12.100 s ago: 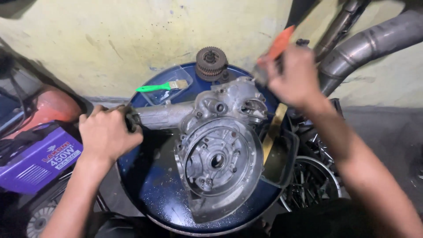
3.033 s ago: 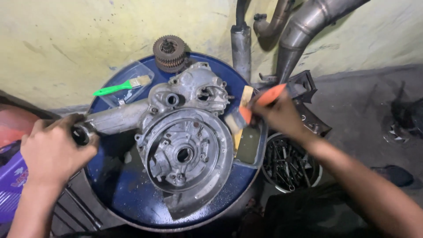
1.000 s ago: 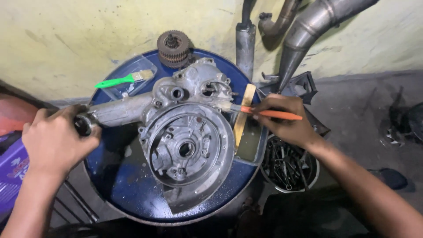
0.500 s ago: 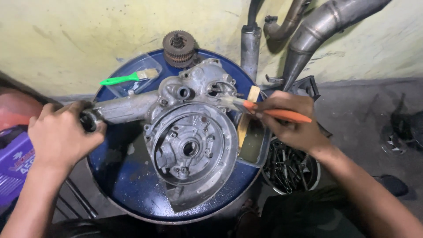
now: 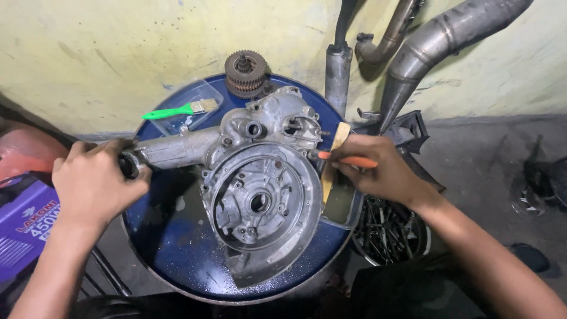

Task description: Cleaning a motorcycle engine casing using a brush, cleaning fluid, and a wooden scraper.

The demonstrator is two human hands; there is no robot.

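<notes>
A grey metal engine casing (image 5: 260, 183) lies flat on top of a blue drum (image 5: 177, 242). My left hand (image 5: 94, 180) grips the end of the casing's long arm at the left. An orange-handled brush (image 5: 348, 160) is held in my right hand (image 5: 378, 168), its tip against the casing's right edge near the top. A small container of murky liquid (image 5: 338, 204) sits just under that hand at the drum's right rim.
A green-handled brush (image 5: 177, 110) and a rusty gear cluster (image 5: 245, 72) rest at the drum's far side. Exhaust pipes (image 5: 425, 47) lean on the yellow wall. A bowl of metal parts (image 5: 390, 233) sits right of the drum; a purple box (image 5: 26, 227) lies left.
My right hand has drawn the brush lower along the casing's right edge. The left hand keeps its hold on the arm.
</notes>
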